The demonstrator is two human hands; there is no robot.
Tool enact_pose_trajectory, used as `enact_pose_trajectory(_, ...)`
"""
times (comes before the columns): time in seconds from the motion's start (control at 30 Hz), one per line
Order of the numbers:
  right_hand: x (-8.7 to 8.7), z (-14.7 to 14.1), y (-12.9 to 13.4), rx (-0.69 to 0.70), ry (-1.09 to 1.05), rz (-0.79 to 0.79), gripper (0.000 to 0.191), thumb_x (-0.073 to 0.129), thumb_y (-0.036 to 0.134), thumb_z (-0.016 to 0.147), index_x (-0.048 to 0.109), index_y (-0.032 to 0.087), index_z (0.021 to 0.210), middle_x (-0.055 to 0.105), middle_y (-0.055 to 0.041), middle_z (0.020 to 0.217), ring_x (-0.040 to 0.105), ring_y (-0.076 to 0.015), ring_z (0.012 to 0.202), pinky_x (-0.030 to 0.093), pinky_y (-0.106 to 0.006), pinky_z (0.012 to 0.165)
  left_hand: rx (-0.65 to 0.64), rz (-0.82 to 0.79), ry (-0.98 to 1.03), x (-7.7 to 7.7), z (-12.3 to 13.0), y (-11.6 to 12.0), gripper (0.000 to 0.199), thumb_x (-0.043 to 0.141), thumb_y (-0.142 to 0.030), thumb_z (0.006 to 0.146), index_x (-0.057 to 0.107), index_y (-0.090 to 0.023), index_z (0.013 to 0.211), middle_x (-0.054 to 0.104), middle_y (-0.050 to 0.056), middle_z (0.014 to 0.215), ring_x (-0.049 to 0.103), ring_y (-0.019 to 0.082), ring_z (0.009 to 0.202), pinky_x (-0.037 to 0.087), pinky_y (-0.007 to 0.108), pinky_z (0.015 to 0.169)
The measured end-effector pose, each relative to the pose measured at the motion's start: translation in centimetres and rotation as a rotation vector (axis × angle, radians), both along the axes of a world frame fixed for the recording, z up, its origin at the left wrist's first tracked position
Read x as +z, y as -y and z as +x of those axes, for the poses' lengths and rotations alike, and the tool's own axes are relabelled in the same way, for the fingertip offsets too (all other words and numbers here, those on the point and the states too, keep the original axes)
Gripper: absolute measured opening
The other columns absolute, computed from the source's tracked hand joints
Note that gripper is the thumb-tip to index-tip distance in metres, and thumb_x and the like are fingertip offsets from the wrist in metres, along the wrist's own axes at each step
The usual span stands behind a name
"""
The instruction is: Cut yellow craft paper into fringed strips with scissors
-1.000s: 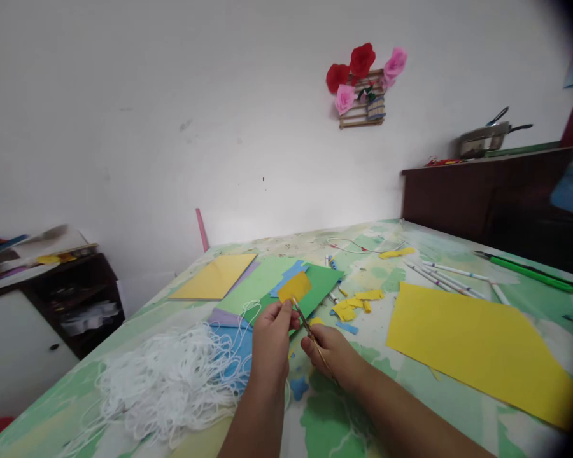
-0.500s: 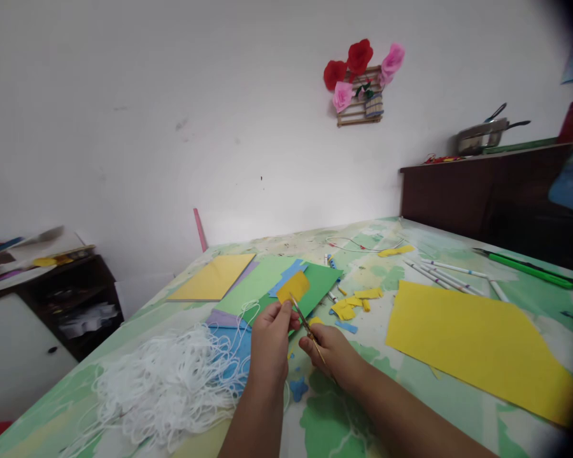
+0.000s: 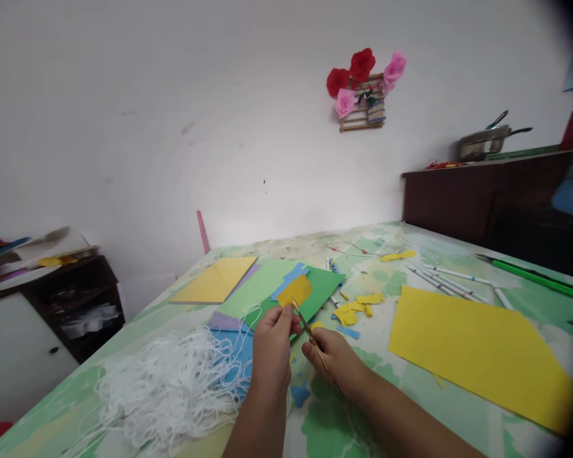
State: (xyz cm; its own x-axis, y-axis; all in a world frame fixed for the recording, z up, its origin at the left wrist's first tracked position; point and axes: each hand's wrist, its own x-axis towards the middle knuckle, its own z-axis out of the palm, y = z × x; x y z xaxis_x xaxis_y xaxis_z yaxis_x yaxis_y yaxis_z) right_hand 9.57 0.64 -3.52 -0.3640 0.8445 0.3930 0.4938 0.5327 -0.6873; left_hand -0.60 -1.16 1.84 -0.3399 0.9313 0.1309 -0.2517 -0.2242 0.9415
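Observation:
Between the fingers of my left hand is a small yellow paper piece, held up above the green sheets. My right hand is wrapped round a pair of gold-coloured scissors. The scissor blades point up and left and meet the lower edge of the paper piece. Behind it lie a dark green sheet, a light green sheet and a blue strip. Below my hands, a small blue cut-out rests on the tablecloth.
A heap of white cord lies left of my hands. Yellow scraps, several white pens, a large yellow sheet and a green cutter are on the right. Yellow card lies at the back left.
The view has tilted slightly, so everything sits a little lower. Both hands keep nearly the same pose, with the scissors still at the yellow paper piece.

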Motion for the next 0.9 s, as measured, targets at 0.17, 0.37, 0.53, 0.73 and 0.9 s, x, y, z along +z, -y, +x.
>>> enact_pose_trajectory(0.17, 0.45, 0.06, 0.37, -0.012, 0.021, -0.009, 0.041, 0.034, 0.052, 0.075, 0.041, 0.015, 0.058, 0.04, 0.0036, 0.052, 0.031, -0.0074, 0.048, 0.02, -0.02, 0.042, 0.005, 0.017, -0.008, -0.15, -0.03, -0.08, 0.023, 0.058, -0.036, 0.06, 0.053, -0.015, 0.053, 0.048, -0.004, 0.047, 0.042, 0.006, 0.044, 0.034, 0.019, 0.047)
enact_pose_trajectory(0.37, 0.62, 0.1, 0.48, -0.059, 0.063, -0.029, 0.037, 0.036, 0.049, 0.075, 0.04, 0.016, 0.058, 0.041, 0.0035, 0.051, 0.032, -0.0079, 0.047, 0.02, -0.02, 0.042, 0.025, 0.009, -0.088, -0.28, 0.2, -0.09, 0.028, 0.056, -0.037, 0.063, 0.046, -0.015, 0.048, 0.042, -0.006, 0.044, 0.037, 0.005, 0.042, 0.029, 0.019, 0.042)
enact_pose_trajectory(0.53, 0.75, 0.07, 0.56, -0.038, 0.045, -0.009, 0.038, 0.034, 0.049, 0.075, 0.041, 0.016, 0.058, 0.041, 0.0029, 0.052, 0.032, -0.0081, 0.048, 0.019, -0.02, 0.042, 0.06, -0.006, -0.142, -0.38, 0.29, 0.02, 0.029, 0.052, -0.04, 0.065, 0.047, -0.015, 0.05, 0.043, -0.005, 0.045, 0.037, 0.006, 0.042, 0.029, 0.019, 0.042)
enact_pose_trajectory(0.73, 0.73, -0.03, 0.43, -0.078, 0.066, -0.041, 0.038, 0.035, 0.05, 0.075, 0.04, 0.016, 0.058, 0.042, 0.0028, 0.052, 0.033, -0.0083, 0.048, 0.02, -0.02, 0.043, 0.071, -0.021, -0.24, -0.38, 0.36, 0.15, 0.029, 0.048, -0.039, 0.068, 0.047, -0.016, 0.051, 0.042, -0.005, 0.043, 0.038, 0.007, 0.042, 0.028, 0.019, 0.041)
enact_pose_trajectory(0.9, 0.67, -0.13, 0.33, -0.1, 0.088, -0.047, 0.036, 0.039, 0.047, 0.074, 0.041, 0.016, 0.057, 0.042, 0.0034, 0.051, 0.032, -0.008, 0.047, 0.018, -0.02, 0.043, 0.098, -0.025, -0.221, -0.32, 0.42, 0.13, 0.026, 0.048, -0.037, 0.069, 0.049, -0.015, 0.055, 0.045, -0.005, 0.046, 0.04, 0.006, 0.042, 0.031, 0.018, 0.042)
